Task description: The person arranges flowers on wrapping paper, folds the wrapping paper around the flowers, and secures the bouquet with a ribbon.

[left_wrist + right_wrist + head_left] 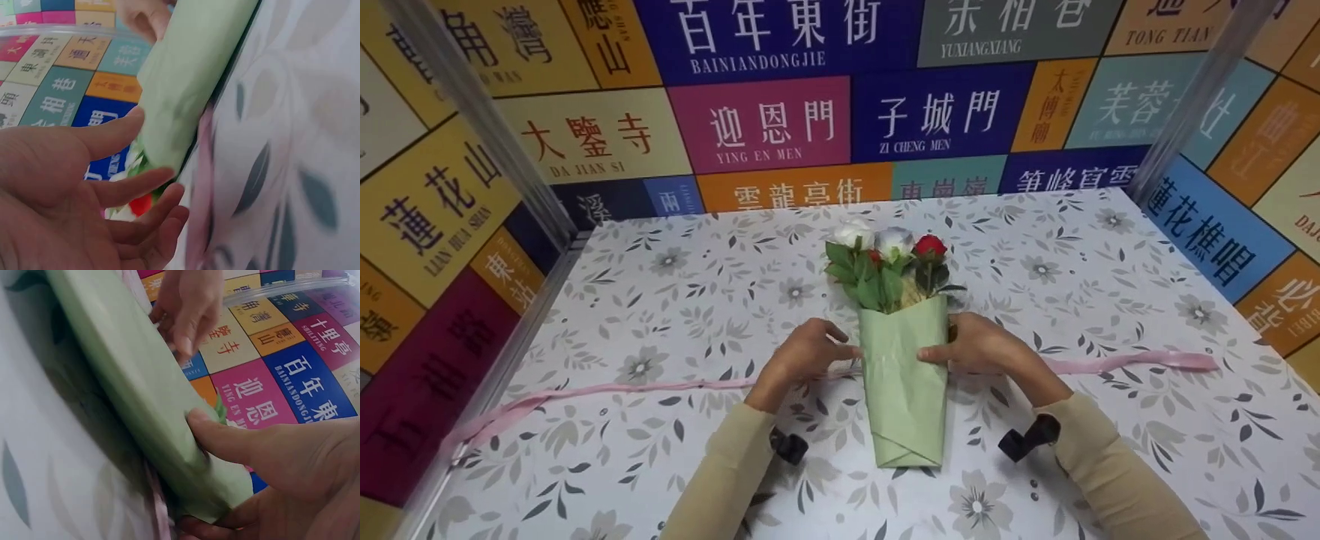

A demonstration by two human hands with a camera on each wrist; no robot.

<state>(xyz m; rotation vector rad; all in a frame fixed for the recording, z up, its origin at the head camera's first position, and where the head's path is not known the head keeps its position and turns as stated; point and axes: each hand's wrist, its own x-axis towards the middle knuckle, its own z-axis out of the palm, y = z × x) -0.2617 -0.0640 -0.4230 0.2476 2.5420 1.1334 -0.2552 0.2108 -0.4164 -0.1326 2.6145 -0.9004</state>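
A bouquet (906, 397) in pale green wrapping paper lies on the table, blooms pointing away from me. White flowers (855, 234), a red rose (930, 246) and green leaves stick out of its top. My right hand (986, 345) pinches the bouquet's right edge, thumb on the front of the paper and fingers reaching beneath. At the left edge is my left hand (810, 349), its fingers loosely spread and thumb tip close to the paper, as the left wrist view shows. A pink ribbon (660, 387) runs crosswise under the bouquet, emerging on both sides.
A white cloth with grey flowers and leaves (697, 465) covers the table. Colourful panels with Chinese lettering (765, 124) stand behind and at both sides. The ribbon's left end (484, 429) reaches the table's left edge; its other end lies to the right.
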